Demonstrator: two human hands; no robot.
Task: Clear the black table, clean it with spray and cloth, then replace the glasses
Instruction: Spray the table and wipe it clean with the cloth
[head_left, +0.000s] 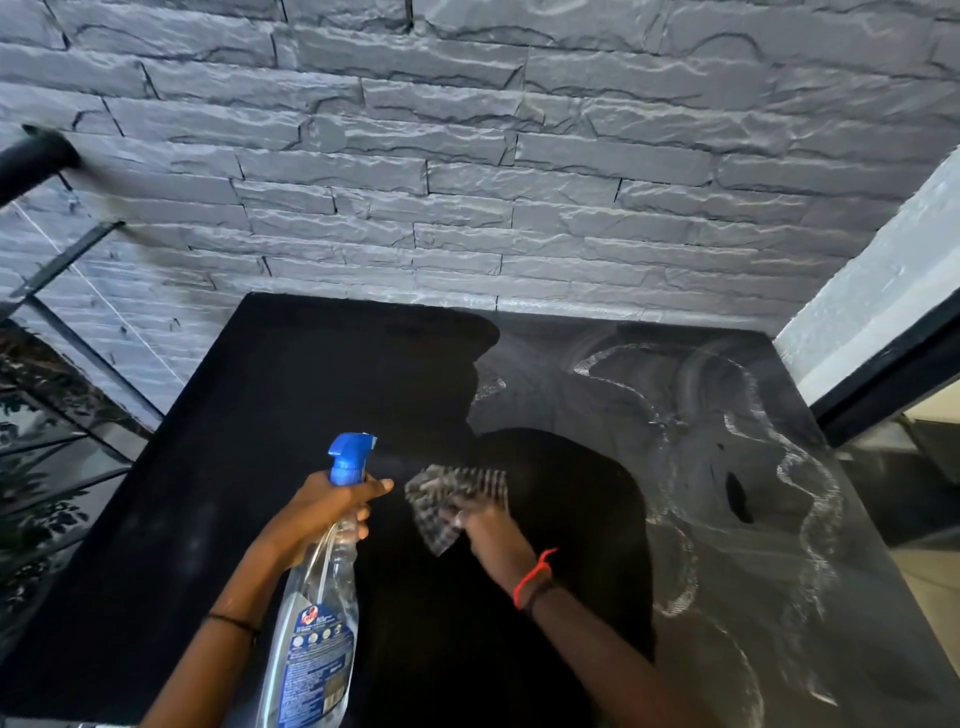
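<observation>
The black table (270, 415) fills the lower middle of the head view, its right half streaked with pale wet smears. My left hand (322, 512) grips a clear spray bottle (317, 623) with a blue trigger head, nozzle pointing right. My right hand (485, 530) holds a dark checked cloth (452, 499) just right of the nozzle, low over the table's middle. No glasses are in sight.
A grey stone-brick wall (467, 182) backs the table. A glass railing with a black frame (78, 364) and green plants lies to the left. A white wall edge and a dark-framed opening (883, 374) stand at the right.
</observation>
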